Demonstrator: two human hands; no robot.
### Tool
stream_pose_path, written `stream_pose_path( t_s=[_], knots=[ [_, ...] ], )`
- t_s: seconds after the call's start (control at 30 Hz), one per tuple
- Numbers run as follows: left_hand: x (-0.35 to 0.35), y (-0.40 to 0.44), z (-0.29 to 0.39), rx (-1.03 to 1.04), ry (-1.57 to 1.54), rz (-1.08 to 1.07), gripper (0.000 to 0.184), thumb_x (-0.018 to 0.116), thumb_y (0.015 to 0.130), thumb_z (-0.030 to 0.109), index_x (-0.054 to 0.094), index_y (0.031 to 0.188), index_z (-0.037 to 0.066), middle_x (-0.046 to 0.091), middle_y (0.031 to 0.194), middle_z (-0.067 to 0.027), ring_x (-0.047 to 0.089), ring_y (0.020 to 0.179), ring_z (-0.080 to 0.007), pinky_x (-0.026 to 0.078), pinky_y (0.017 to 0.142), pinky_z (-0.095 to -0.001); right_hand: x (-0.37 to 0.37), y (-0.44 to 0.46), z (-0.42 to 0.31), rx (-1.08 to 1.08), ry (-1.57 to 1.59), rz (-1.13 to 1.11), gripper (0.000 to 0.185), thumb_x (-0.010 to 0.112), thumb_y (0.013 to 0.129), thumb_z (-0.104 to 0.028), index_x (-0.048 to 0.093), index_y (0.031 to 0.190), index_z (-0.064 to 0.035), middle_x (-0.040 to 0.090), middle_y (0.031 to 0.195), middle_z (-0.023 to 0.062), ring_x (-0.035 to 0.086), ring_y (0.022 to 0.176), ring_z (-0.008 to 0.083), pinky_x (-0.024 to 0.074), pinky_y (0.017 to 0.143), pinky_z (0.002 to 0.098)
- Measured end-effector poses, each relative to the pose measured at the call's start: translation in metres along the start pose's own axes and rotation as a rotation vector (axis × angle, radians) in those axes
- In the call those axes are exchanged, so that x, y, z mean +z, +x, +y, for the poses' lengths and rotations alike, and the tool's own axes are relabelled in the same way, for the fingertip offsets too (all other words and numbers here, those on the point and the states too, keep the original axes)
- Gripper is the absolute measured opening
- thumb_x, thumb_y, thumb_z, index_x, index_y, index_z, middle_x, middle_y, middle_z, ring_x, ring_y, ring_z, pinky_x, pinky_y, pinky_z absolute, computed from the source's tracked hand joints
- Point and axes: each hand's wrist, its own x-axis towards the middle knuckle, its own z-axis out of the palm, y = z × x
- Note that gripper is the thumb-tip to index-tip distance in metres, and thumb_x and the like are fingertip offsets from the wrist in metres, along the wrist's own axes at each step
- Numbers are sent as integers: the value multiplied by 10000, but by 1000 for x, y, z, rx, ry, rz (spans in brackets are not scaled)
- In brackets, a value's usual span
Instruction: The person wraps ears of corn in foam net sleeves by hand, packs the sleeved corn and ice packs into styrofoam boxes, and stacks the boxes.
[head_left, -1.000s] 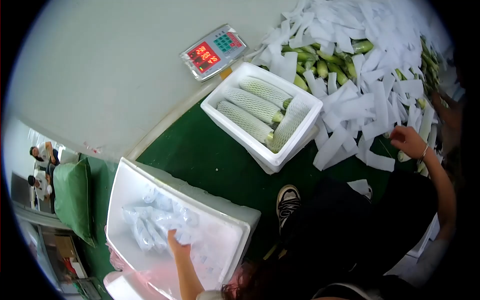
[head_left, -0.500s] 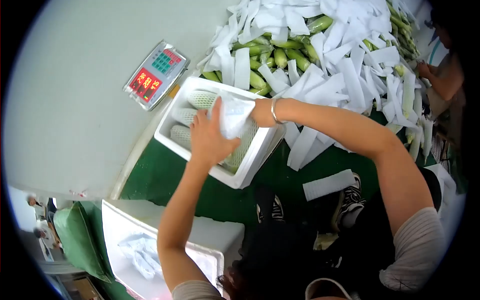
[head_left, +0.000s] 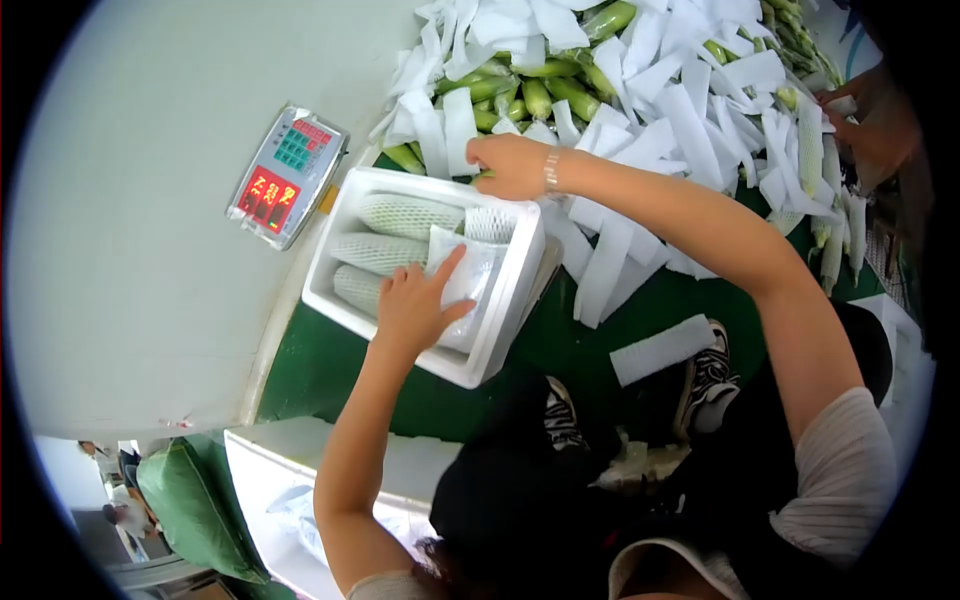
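Observation:
A white foam box (head_left: 325, 262) holds several green vegetables in white mesh sleeves (head_left: 383, 253). Over its right part lies a whitish packet (head_left: 477, 275). My left hand (head_left: 415, 308) rests on this packet with thumb and fingers spread apart. My right hand (head_left: 508, 167) is at the box's upper right edge, beside the pile of green vegetables (head_left: 537, 100). Its fingers are curled, and what they hold, if anything, is hidden.
A scale display (head_left: 288, 177) with red digits stands left of the box. White foam strips (head_left: 690, 120) cover the pile. Below is a large foam box (head_left: 262, 500) with more packets. A co-worker's hand (head_left: 850, 125) is at the far right. A green sack (head_left: 195, 500) lies lower left.
My left hand has gone from the large box to the smaller one, and a packet now lies there. My right hand came across from the right, then moved off the packet to the box's edge.

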Motion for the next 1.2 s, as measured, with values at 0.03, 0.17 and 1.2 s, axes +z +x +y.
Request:
stream_pose_path(
  t_s=[0.03, 0.17, 1.2],
  knots=[
    [-1, 0, 2, 5, 75, -33, 638, 615, 824, 452, 371, 1396, 310, 517, 1017, -211, 497, 966, -353, 376, 834, -466, 18, 15, 3, -32, -88, -6, 393, 592, 780, -248, 520, 1056, 22, 596, 888, 194, 593, 834, 338, 480, 794, 407],
    [21, -11, -32, 93, -209, 249, 594, 634, 821, 389, 432, 1361, 248, 542, 1081, -218, 498, 1037, -371, 379, 911, -481, 32, 40, -15, 107, -127, -68, 534, 623, 738, -314, 512, 1118, 44, 591, 1005, 244, 587, 943, 344, 466, 836, 420],
    [-209, 77, 407, 704, -1501, -571, 708, 640, 815, 453, 476, 1221, -104, 581, 1157, -171, 585, 1009, -239, 459, 875, -309, -309, -523, -215, 1252, -594, 937, 218, 657, 636, -236, 676, 601, -22, 637, 582, 106, 595, 511, 188, 468, 524, 300]
  ],
)
